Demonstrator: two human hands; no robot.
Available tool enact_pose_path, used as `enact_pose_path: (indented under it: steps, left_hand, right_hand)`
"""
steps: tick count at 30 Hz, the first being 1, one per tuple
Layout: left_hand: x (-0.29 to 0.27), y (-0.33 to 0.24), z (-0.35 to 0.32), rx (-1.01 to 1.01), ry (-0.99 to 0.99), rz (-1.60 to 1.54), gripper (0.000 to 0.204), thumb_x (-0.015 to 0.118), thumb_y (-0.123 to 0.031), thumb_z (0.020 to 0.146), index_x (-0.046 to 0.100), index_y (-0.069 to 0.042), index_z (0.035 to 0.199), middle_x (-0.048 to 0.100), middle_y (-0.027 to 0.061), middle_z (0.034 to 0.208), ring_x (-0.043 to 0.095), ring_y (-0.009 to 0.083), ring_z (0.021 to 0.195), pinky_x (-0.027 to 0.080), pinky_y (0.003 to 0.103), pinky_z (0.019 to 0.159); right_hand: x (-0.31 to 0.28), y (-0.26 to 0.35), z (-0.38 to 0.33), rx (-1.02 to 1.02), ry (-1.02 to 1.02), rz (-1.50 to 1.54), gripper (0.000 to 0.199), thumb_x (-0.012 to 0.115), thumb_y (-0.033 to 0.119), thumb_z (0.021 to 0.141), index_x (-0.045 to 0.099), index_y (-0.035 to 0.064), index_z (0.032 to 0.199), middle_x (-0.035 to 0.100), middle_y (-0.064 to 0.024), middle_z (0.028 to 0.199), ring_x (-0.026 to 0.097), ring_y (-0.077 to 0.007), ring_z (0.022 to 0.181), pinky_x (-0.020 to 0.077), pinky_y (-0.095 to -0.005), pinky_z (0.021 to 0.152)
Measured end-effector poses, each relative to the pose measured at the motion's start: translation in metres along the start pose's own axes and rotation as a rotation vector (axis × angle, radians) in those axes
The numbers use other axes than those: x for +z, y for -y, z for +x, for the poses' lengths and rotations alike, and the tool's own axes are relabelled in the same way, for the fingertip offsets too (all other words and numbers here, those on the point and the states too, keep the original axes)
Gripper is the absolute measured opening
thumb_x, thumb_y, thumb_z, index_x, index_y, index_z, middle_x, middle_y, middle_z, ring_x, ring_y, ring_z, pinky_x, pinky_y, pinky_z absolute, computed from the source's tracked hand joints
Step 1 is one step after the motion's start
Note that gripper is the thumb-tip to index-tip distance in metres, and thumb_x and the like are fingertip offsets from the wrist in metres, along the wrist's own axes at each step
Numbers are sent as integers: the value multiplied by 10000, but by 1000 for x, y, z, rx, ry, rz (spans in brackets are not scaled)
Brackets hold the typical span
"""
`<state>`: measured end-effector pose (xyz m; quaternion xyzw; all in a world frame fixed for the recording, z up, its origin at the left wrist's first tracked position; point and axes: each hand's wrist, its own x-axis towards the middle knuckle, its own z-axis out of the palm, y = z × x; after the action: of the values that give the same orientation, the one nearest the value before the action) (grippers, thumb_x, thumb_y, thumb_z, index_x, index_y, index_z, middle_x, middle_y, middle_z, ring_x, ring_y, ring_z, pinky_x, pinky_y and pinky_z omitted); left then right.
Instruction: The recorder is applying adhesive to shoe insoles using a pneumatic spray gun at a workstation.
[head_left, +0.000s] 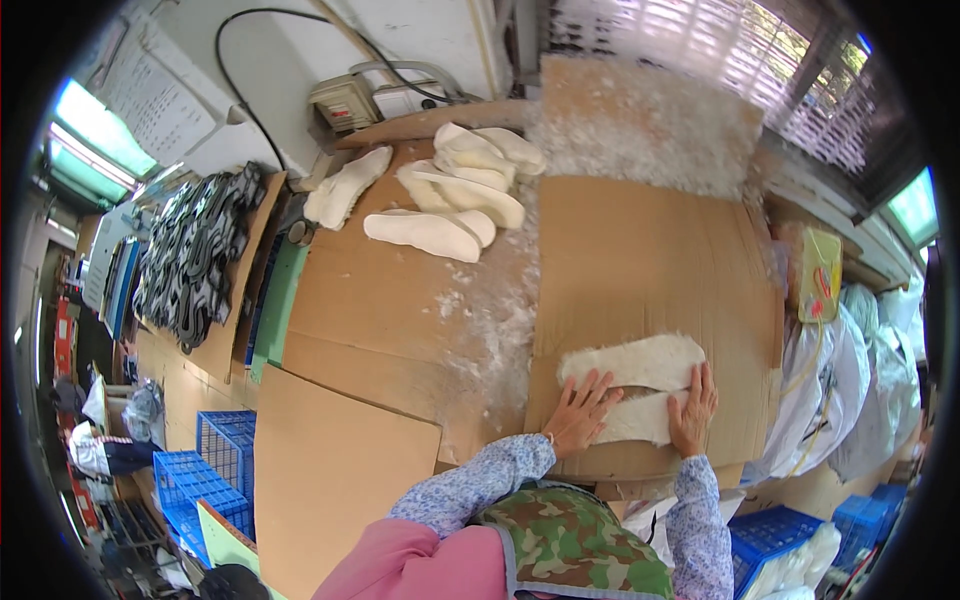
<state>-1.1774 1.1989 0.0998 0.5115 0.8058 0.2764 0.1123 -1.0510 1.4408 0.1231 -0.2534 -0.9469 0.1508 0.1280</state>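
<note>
Head view: my cardboard (650, 260) has its near edge close to my body and its right edge near the white bags (850, 390). My widest room to move lies beyond my fingers, toward the fluff (655, 140) at the far end; off to the far left sits a pile of insoles (462, 200). Two pale insoles lie crosswise before me, one beyond the other. My left hand (578, 412), palm down, spreads its fingers across the near insole (638, 420) to the far insole (635, 358). My right hand (691, 412), fingers straight, rests flat over their right ends.
</note>
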Motion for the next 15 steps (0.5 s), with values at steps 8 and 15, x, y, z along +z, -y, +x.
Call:
enact_pose_path:
  steps: [8, 15]
  left_hand:
    - [-106, 72, 45, -62, -556, -54, 499, 520, -56, 833, 512, -13, 1330, 489, 226, 1374, 414, 404, 1322, 307, 509, 1104]
    - [-127, 70, 77, 22, -263, -96, 455, 491, -24, 851, 538, -11, 1304, 492, 206, 1371, 421, 388, 1293, 278, 488, 1106]
  right_hand:
    - [-32, -46, 36, 630, -60, 756, 558, 631, 284, 945, 450, -26, 1372, 669, -116, 1041, 655, -164, 866, 541, -297, 730]
    - [-1, -29, 91, 546, 3, 682, 358, 734, 228, 779, 696, 14, 1064, 701, -87, 866, 652, -189, 781, 532, -324, 719]
